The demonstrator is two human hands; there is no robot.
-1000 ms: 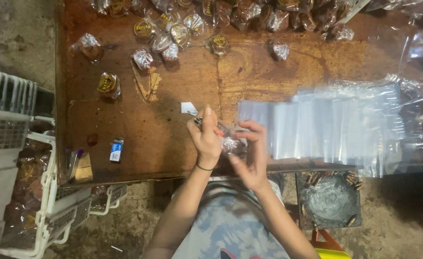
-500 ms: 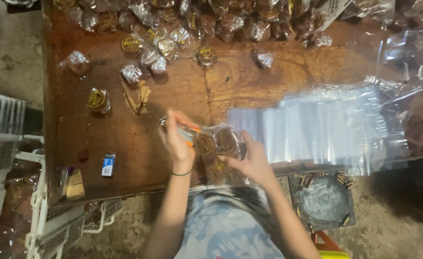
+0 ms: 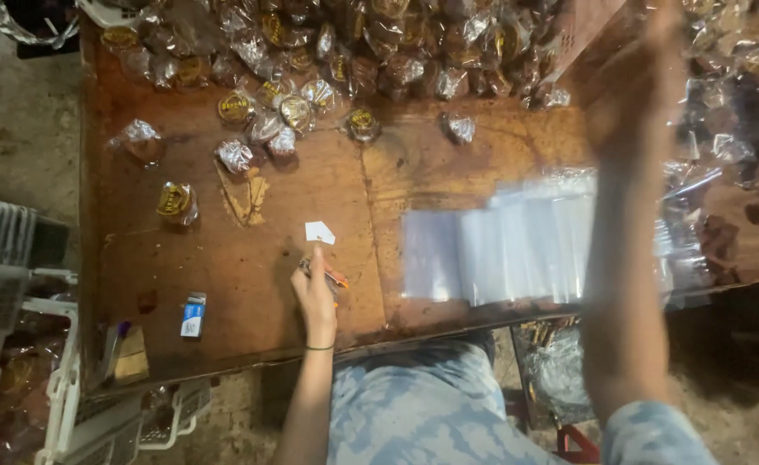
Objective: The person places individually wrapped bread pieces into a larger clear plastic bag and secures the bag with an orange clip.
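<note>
While the left hand [image 3: 315, 293] grips one orange-handled tool [image 3: 334, 275] on the worktop [image 3: 250, 258], the blurred right hand [image 3: 655, 52] reaches far; grip indiscernible; one bag stack [image 3: 500, 250]; many wrapped cakes [image 3: 328, 52].

Reddish-brown table [image 3: 224, 250], clear bags [image 3: 500, 250], gold-labelled brown sweets [image 3: 175, 201], orange lighter [image 3: 334, 276]

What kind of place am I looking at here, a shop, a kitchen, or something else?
Probably a small, informal food-packing workshop. A worn wooden table holds a heap of small wrapped brown sweets and a stack of empty clear bags, with white plastic crates beside it on bare concrete floor.
</note>
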